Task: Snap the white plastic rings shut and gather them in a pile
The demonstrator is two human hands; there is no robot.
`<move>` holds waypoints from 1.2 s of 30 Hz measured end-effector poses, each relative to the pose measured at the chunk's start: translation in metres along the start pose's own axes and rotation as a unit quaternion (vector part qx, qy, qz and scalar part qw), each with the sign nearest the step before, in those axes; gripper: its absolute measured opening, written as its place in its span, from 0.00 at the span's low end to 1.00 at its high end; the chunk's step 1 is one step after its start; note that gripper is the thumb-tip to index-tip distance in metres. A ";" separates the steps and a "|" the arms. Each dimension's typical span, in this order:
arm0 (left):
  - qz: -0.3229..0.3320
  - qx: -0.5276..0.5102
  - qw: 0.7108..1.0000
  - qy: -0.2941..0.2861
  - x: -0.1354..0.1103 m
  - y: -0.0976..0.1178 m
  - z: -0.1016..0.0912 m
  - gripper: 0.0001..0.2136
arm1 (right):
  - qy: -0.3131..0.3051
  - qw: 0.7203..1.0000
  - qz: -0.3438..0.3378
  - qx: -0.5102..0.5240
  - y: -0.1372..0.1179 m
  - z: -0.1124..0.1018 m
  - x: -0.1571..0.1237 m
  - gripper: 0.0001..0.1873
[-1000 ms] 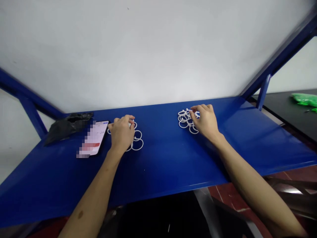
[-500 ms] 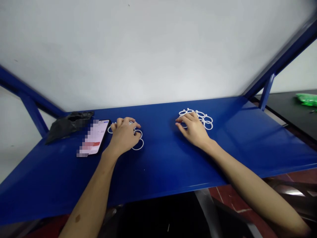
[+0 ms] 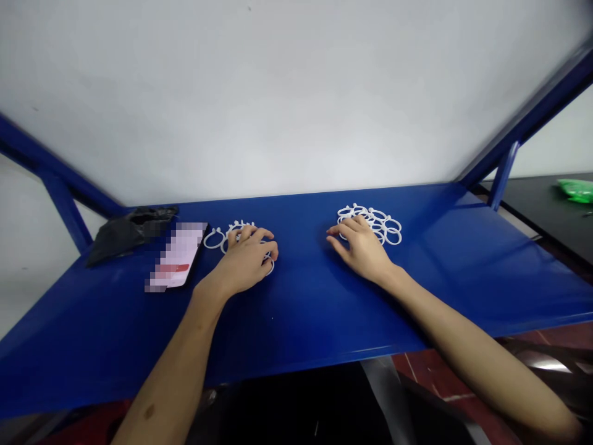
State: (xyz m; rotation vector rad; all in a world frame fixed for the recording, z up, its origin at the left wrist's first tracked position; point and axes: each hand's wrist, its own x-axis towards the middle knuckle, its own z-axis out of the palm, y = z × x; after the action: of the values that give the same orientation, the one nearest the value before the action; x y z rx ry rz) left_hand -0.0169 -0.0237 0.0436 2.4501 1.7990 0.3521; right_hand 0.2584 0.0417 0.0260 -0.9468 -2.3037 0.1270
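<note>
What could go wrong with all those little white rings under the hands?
A few things might. The left hand lies on top of its white rings, so a quick pull could scatter them toward the phone close beside them. The right hand touches the edge of the other ring pile. Those rings overlap, so they could tangle or slide on the smooth blue shelf.

Blue metal worktop (image 3: 324, 309) fills the lower half of the frame. Left of centre is the left ring cluster (image 3: 215, 238): white rings lying flat, partly hidden. Right of centre is the right ring pile (image 3: 388, 227): white rings, overlapping. Phone (image 3: 178, 254) lies flat, screen up, just left of the left cluster. Black crumpled bag (image 3: 125, 230) sits at the far left, by the back edge.
</note>
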 end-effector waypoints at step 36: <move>-0.047 -0.328 0.912 0.241 0.006 0.045 0.032 0.12 | -0.074 0.929 0.059 0.358 -0.039 0.007 -0.016 0.09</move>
State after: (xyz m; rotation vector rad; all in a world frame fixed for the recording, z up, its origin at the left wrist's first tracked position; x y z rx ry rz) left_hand 0.0342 -0.0301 0.0228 1.8848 1.5546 1.3926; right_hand 0.2396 0.0029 0.0242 -0.6946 -2.0624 1.0423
